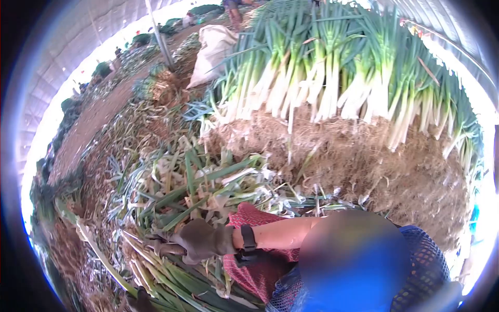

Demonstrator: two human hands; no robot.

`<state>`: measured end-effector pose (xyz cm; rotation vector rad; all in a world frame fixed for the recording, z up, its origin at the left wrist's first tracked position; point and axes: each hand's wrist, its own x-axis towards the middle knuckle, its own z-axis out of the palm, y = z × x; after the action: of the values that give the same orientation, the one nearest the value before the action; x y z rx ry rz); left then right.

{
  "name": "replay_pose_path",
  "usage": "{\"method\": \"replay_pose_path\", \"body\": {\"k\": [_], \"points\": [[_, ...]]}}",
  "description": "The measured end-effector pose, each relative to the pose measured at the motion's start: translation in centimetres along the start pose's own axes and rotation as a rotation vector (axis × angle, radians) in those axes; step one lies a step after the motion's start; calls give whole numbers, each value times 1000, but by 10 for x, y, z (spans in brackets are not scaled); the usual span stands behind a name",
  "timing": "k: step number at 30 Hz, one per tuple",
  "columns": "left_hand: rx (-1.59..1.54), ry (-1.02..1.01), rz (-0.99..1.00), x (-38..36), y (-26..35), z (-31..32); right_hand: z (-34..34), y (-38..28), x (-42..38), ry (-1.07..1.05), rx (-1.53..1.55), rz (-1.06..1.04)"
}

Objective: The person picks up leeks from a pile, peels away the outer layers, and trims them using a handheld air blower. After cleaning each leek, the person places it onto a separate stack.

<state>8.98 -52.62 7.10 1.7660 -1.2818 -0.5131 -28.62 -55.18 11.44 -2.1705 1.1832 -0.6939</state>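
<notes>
My right hand [195, 243], in a dark glove, reaches left with its fingers curled together. It is over a loose pile of green onions [169, 278]; whatever lies inside the fingers is hidden. At the bottom edge, my left hand [143, 301] shows only partly, also dark-gloved. It closes around the green part of one long green onion [101, 255], whose root end points up and to the left. A dark band [248, 237] circles my right wrist.
A long row of green onions [327, 78] with matted roots [332, 151] stands along the top right. Trimmed leaves [182, 182] litter the ground. Farther back are a pale sack [212, 54], a tied bundle [158, 83], a metal post [160, 36] and another person [234, 13].
</notes>
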Motion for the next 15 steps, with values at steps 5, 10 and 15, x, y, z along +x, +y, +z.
{"method": "replay_pose_path", "body": {"k": [5,10,15], "points": [[-330,-199,-73,-46,8,75,-23,-3,-37,-128,-162,38],[-49,-342,-147,-103,-18,137,0,56,-36,-13,-182,152],[472,-671,13,-173,2,192,32,47,-68,-235,-110,-100]]}}
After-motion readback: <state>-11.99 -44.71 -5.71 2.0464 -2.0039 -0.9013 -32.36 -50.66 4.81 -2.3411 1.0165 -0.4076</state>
